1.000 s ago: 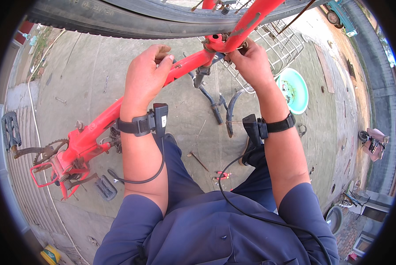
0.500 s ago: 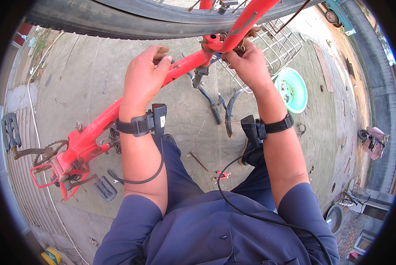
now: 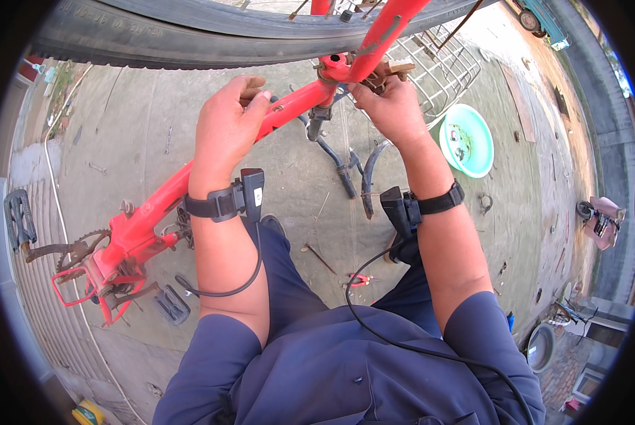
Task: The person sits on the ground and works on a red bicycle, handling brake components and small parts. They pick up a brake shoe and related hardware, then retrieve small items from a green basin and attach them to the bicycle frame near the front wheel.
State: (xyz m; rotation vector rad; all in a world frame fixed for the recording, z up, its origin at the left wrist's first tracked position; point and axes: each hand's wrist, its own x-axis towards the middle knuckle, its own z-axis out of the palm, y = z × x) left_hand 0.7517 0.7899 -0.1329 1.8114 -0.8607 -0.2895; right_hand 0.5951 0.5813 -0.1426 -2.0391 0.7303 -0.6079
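Observation:
A red bicycle frame crosses diagonally from the crankset at lower left to the joint at upper middle, beneath a large black tyre. My left hand has curled fingers round the red tube, thumb raised beside it. My right hand grips a rusty metal fitting just right of the frame joint; some fingertips are hidden behind it. A short dark stem hangs below the joint. Both forearms carry strapped black devices with cables.
A white wire basket is behind the right hand, beside a mint-green basin. Dark curved tubes lie on the floor. A pedal, red-handled pliers and small tools are scattered around my legs. A grey basin stands at lower right.
My right hand has shifted slightly, showing more of the rusty fitting. The frame joint and tyre sit a little farther left in view. My left hand keeps a similar curled grip.

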